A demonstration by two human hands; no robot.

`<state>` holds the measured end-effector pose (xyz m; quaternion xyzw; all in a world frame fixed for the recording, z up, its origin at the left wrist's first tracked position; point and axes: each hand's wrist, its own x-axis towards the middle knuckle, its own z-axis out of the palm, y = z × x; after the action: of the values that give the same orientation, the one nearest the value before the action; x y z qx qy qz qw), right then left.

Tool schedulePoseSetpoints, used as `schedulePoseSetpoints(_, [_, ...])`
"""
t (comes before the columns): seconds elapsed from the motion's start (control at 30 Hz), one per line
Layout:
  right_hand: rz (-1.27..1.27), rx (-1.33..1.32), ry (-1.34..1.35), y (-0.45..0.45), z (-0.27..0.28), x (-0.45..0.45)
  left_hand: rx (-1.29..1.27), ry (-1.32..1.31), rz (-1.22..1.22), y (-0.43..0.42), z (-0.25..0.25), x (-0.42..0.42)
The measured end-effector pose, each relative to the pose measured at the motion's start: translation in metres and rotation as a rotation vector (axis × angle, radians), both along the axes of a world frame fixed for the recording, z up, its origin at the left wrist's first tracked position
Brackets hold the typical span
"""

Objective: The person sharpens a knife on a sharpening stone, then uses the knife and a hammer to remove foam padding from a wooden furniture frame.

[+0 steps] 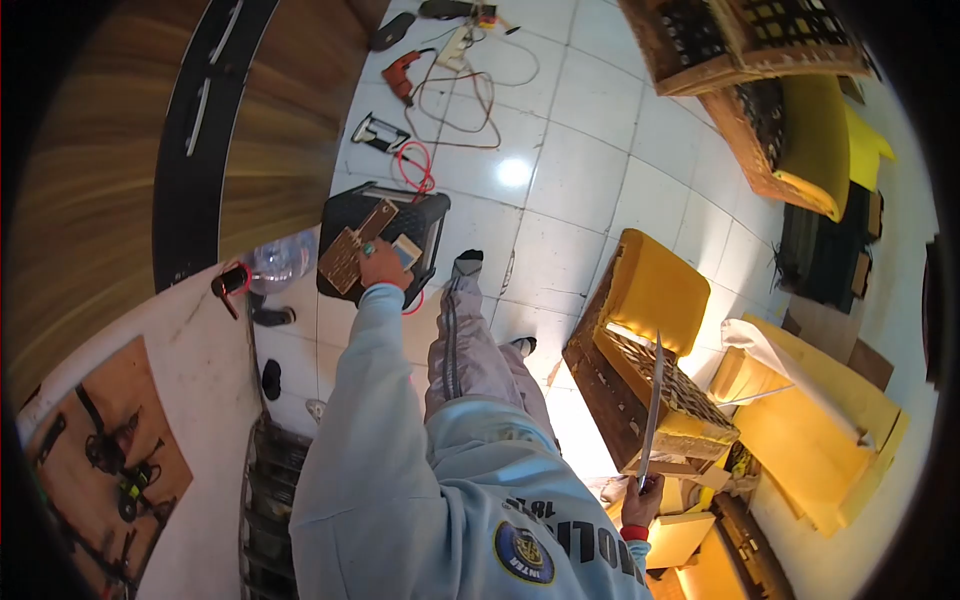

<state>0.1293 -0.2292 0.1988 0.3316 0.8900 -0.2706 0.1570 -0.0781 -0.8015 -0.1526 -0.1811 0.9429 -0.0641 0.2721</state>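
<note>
My left hand [383, 265], at the end of a pale blue sleeve, is over a black box [430, 222]. Its fingers are closed on a brown wooden piece [342, 262], with a narrower brown piece [378, 217] crossing beside it. A small pale and blue block [406, 250] lies against the hand's other side. Off to the right, my right hand [642, 498], with a red band at the wrist, grips the lower end of a long thin metal blade [654, 410]. The blade points away from me, in front of a wooden seat frame with a yellow cushion [660, 290].
An orange drill [401, 76], cords and a black-and-silver tool [380, 133] lie on the tiled floor. A wood-grain cabinet [290, 120] stands at the left, near a clear bottle [283, 262]. Yellow furniture parts [820, 410] are on the right.
</note>
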Motion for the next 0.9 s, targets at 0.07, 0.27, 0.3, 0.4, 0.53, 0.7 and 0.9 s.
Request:
schedulePoseSetpoints(0.07, [-0.009, -0.036, 0.048, 0.009, -0.011, 0.016, 0.136, 0.028, 0.118, 0.005, 0.038, -0.002])
schedulePoseSetpoints(0.27, [-0.166, -0.236, 0.276, 0.015, -0.051, 0.036, 0.522, 0.491, 0.454, 0.049, 0.091, 0.022])
schedulePoseSetpoints(0.3, [-0.208, -0.274, 0.356, 0.010, -0.057, 0.034, 0.571, 0.582, 0.474, 0.059, 0.093, 0.024])
schedulePoseSetpoints(0.4, [-0.286, -0.328, 0.303, 0.010, -0.051, 0.014, 1.163, 0.519, 0.931, 0.117, 0.092, 0.032])
schedulePoseSetpoints(0.53, [-0.241, -0.386, 0.585, 0.024, -0.031, 0.002, 1.888, 0.277, 1.079, 0.248, 0.186, 0.044])
schedulePoseSetpoints(0.7, [-0.238, -0.516, 0.784, 0.061, 0.001, 0.026, 2.343, -0.162, 0.959, 0.384, 0.266, 0.059])
schedulePoseSetpoints(0.9, [-0.436, -0.706, 0.845, 0.093, 0.030, 0.028, 2.296, -0.627, 0.749, 0.479, 0.309, 0.083])
